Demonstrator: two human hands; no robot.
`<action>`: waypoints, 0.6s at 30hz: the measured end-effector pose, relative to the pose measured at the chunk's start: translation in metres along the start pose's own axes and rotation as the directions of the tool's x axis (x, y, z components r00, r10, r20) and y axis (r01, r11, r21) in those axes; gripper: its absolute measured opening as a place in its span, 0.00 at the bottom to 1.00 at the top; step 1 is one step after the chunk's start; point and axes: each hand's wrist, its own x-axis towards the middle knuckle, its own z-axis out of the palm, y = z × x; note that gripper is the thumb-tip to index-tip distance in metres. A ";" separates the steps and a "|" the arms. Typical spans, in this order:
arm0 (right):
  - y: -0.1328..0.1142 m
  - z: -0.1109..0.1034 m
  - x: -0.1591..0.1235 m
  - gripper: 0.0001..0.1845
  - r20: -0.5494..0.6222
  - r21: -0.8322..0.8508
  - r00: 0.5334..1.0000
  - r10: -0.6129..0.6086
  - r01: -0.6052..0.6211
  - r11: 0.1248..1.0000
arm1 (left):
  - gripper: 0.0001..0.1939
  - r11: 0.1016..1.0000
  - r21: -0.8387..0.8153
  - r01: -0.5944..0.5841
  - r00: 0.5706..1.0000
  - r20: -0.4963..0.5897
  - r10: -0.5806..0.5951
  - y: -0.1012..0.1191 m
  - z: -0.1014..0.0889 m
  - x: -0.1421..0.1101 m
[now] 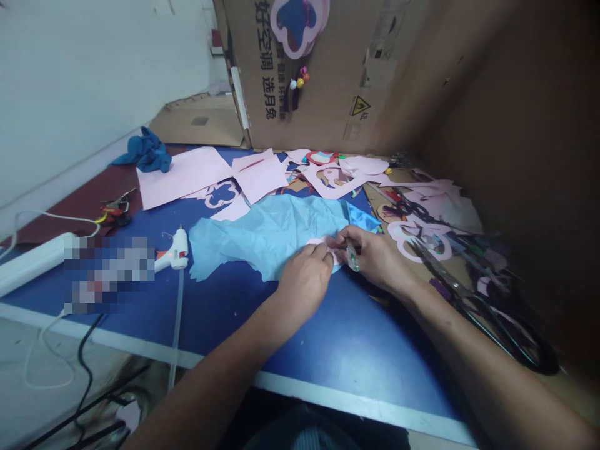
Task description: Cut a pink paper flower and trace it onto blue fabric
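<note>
Light-blue crinkled fabric [262, 228] lies across the blue table. On its right part sits a small pink paper piece [319, 240], mostly covered by my hands. My left hand [305, 278] has its fingers bent down onto this paper and holds it at the edge. Close against it, my right hand [370, 253] is closed around a clear, pen-like stick [352, 256], whose tip is hidden by the fingers. Beyond the right hand, a shiny blue ribbon piece [363, 217] shows from under the fabric.
A white glue gun [178, 250] stands left of the fabric, near a white power strip [37, 262]. Large black-handled scissors [497, 319] lie at right among paper scraps. Pink sheets [187, 175] and a dark-blue cloth [147, 150] lie behind. Cardboard [337, 94] walls the back.
</note>
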 end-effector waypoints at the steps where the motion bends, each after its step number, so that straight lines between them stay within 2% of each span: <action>1: 0.000 -0.001 0.001 0.05 0.005 0.051 1.000 0.005 -0.005 0.999 | 0.17 1.000 0.005 0.002 1.000 -0.004 -0.002 0.000 0.001 0.000; 5: -0.002 -0.008 0.007 0.08 -0.020 0.273 0.997 0.081 -0.072 0.959 | 0.16 1.000 0.026 0.013 1.000 -0.012 -0.013 0.002 0.002 -0.002; 8: -0.008 -0.019 0.012 0.15 -0.038 0.371 0.989 0.143 -0.119 0.921 | 0.18 0.999 0.033 0.009 1.000 -0.021 -0.009 0.002 0.003 -0.003; 13: -0.019 -0.035 0.025 0.23 -0.011 0.326 0.988 0.155 -0.143 0.935 | 0.18 0.999 0.053 0.001 1.000 -0.006 -0.001 0.003 0.003 -0.002; 18: -0.022 -0.027 0.043 0.23 0.006 0.361 0.988 0.152 -0.144 0.921 | 0.18 0.998 0.061 0.004 1.000 0.024 -0.005 0.003 0.002 -0.002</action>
